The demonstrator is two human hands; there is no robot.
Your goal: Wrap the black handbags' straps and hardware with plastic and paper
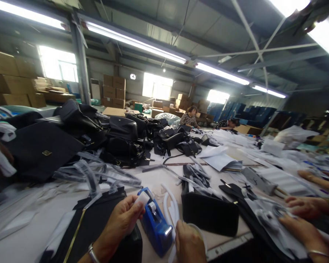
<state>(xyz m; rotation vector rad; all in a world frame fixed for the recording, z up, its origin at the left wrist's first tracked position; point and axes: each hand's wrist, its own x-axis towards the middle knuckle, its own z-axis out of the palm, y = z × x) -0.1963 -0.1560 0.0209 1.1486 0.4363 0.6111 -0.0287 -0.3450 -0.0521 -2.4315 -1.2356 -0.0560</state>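
My left hand [120,221] pinches a small whitish piece [143,198] between thumb and fingers, beside the top of a blue tape dispenser [156,228]. The dispenser stands on the table between my hands, with a roll in it. My right hand [190,243] is closed at the lower end of a white, bendy strip [173,208], just right of the dispenser. A pale curved edge shows behind that hand; I cannot tell what it belongs to. Under my left forearm lies a black bag [98,223] with a gold zip. Another black bag [210,213] with plastic-wrapped straps lies beyond my right hand.
Black bags [123,128] are heaped at the far left. Clear plastic-wrapped straps [90,171] lie before them. White sheets [216,157] spread toward the right. Co-workers' hands [301,226] handle wrapped material at the right. Two people sit farther back, near stacked cartons [113,91].
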